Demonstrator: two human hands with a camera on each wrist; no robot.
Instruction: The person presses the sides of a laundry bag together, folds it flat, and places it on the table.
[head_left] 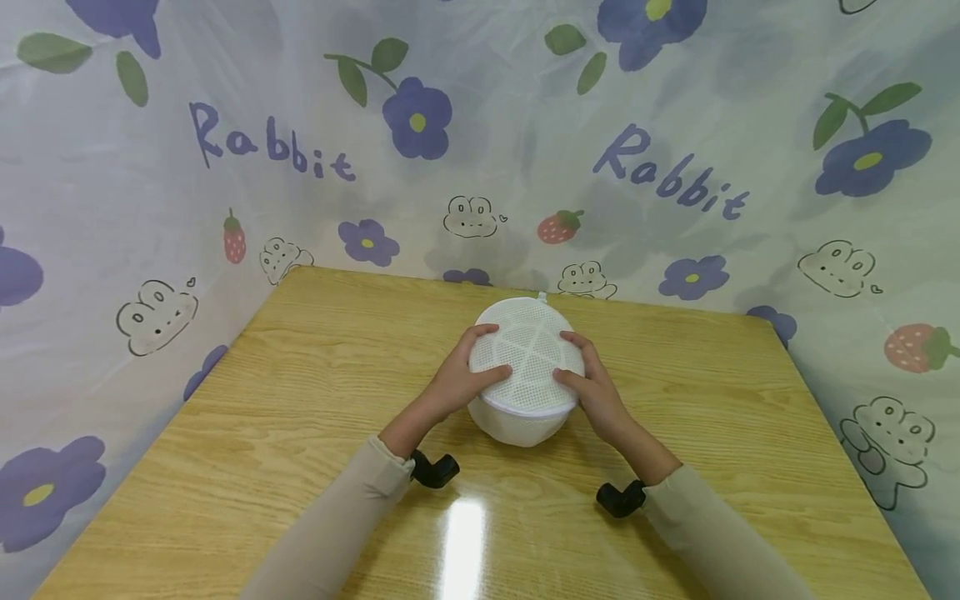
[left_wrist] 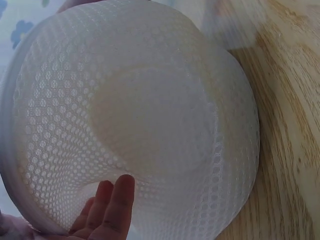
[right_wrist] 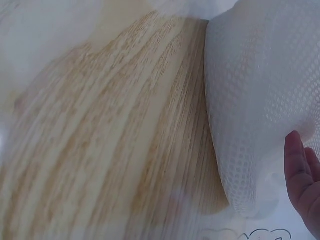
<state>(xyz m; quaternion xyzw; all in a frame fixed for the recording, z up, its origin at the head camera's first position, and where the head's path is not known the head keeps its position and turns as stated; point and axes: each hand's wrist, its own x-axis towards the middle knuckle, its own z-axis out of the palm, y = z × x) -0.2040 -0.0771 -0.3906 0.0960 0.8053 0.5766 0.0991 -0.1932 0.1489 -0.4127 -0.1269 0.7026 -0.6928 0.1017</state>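
A round white mesh laundry bag (head_left: 531, 354) stands over the middle of the wooden table, its ribbed top facing up and tilted toward me. A zip-like band runs round its rim, and a small tab sticks out at the far edge. My left hand (head_left: 463, 375) grips its left side, thumb on top. Opposite it, my right hand (head_left: 597, 390) holds the right side the same way. In the left wrist view, the fingers (left_wrist: 117, 210) dent the honeycomb mesh wall (left_wrist: 165, 120). The right wrist view shows fingers (right_wrist: 298, 172) against the mesh side (right_wrist: 235, 100).
The wooden table (head_left: 337, 367) extends around the bag on all sides. A white cloth (head_left: 495, 167) printed with rabbits, flowers and strawberries hangs along its back and sides. Black wrist-worn pieces (head_left: 437, 471) sit at both cuffs, close over the tabletop.
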